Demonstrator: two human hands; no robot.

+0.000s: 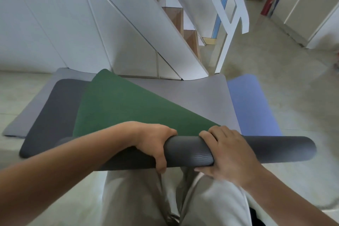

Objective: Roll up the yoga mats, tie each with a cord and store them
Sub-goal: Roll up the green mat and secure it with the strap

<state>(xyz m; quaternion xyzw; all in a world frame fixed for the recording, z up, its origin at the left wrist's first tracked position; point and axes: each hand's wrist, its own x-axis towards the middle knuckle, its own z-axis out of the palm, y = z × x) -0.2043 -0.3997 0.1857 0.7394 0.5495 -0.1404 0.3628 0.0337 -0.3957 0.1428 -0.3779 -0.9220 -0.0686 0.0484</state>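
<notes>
A rolling step is in hand: a dark green yoga mat with a dark grey, wave-embossed underside (117, 108) is partly wound into a thick grey roll (238, 149) lying crosswise just in front of the person's knees, while its unrolled length stretches away across the floor toward the foot of a white staircase (165, 24). The left hand (156, 143) is laid over the top of the roll near its middle, with the fingers (172, 131) curled over the far side and the thumb hooked under the near side, so the roll is clasped. The right hand (227, 150) is set just beside it, its fingers likewise wrapped tightly round the roll. The green mat lies skewed over a dark grey mat (47, 115), a pale grey mat (201, 97) and a lavender-blue mat (253, 104), all spread flat on the floor by the stair's base. No cord can be seen. Judged from this, the first mat is well short of fully rolled; the next move calls for the roll to be pushed forward evenly with both hands, kept tight and square so the ends are not coned, before any tying is attempted.
</notes>
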